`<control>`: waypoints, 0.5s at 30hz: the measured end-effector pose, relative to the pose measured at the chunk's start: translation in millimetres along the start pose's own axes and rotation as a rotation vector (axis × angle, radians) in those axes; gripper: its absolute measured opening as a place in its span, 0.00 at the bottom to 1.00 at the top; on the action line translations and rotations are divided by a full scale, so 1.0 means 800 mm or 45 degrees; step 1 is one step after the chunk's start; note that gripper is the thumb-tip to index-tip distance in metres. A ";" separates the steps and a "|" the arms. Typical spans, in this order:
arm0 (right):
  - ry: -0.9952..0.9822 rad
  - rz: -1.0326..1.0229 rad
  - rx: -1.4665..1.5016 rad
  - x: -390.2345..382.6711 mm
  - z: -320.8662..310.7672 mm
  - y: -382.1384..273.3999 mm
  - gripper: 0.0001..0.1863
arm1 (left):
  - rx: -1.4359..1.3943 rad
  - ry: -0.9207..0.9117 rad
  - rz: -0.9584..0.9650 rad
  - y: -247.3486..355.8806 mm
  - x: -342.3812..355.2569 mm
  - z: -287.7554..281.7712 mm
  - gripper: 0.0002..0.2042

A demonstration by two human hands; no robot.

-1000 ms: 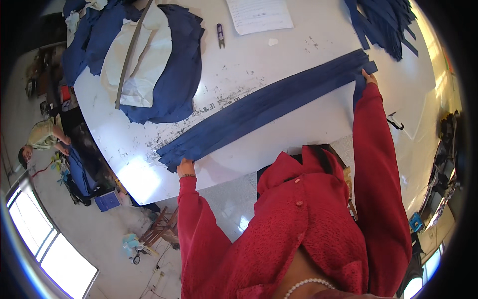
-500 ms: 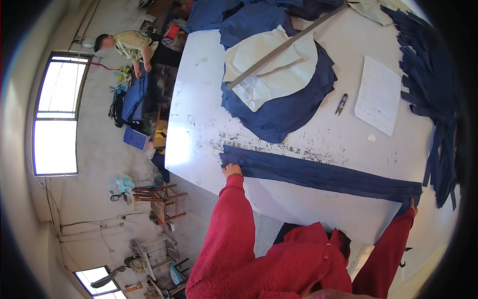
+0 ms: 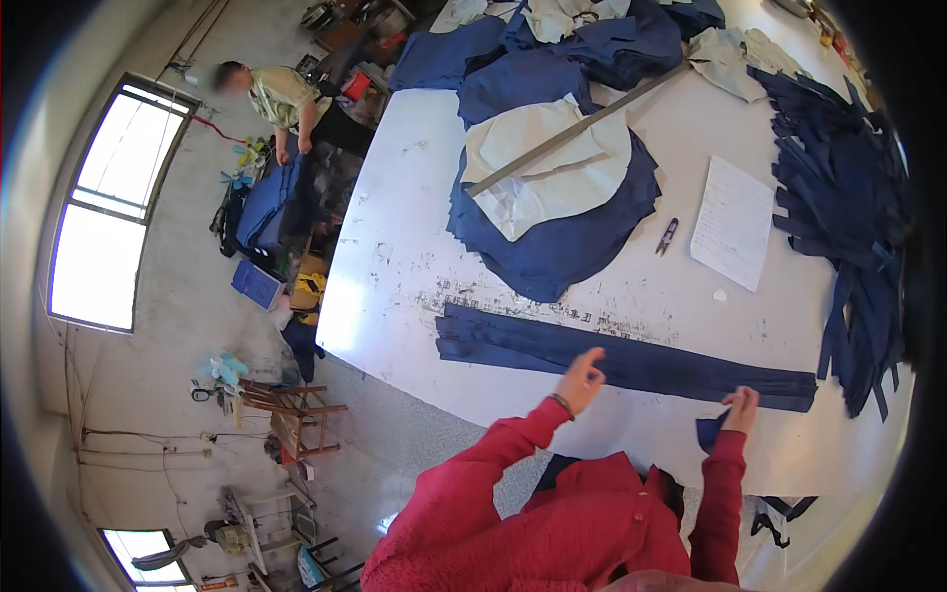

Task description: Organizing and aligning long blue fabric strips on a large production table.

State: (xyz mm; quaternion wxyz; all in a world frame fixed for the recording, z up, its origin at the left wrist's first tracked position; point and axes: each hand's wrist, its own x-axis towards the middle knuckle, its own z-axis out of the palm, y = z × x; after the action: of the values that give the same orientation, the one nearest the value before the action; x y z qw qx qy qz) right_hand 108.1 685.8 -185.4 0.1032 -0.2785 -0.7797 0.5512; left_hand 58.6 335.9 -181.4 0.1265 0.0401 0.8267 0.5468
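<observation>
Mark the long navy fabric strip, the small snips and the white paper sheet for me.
long navy fabric strip (image 3: 513, 340): head view, left half.
small snips (image 3: 668, 237): head view, middle.
white paper sheet (image 3: 732, 223): head view, centre.

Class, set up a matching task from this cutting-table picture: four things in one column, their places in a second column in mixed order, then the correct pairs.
Things:
1. long navy strip
2. sheet of paper
3. small snips
4. pile of navy strips

Places:
a. at the table's right edge
b. just left of the paper
c. along the near edge, under both hands
d. between the snips and the pile

Pairs: 1-c, 2-d, 3-b, 4-a
</observation>
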 end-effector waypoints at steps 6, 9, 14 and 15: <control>-0.276 -0.009 0.075 -0.101 0.102 -0.073 0.09 | -0.459 -0.300 -0.012 0.119 -0.073 0.097 0.26; -0.135 -0.068 0.054 -0.107 0.109 -0.057 0.10 | -0.156 -0.284 -0.099 0.134 -0.074 0.081 0.20; -0.207 -0.098 0.093 -0.124 0.112 -0.066 0.10 | -0.145 -0.374 -0.033 0.103 -0.072 0.080 0.16; -0.229 -0.101 0.100 -0.127 0.111 -0.067 0.10 | -0.148 -0.387 0.019 0.092 -0.073 0.084 0.16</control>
State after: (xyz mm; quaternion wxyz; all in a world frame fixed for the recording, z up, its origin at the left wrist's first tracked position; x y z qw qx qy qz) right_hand 132.9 546.0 -154.7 0.0653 -0.1925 -0.7739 0.5998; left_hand 126.5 413.0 -129.3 0.2480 0.1212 0.7647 0.5823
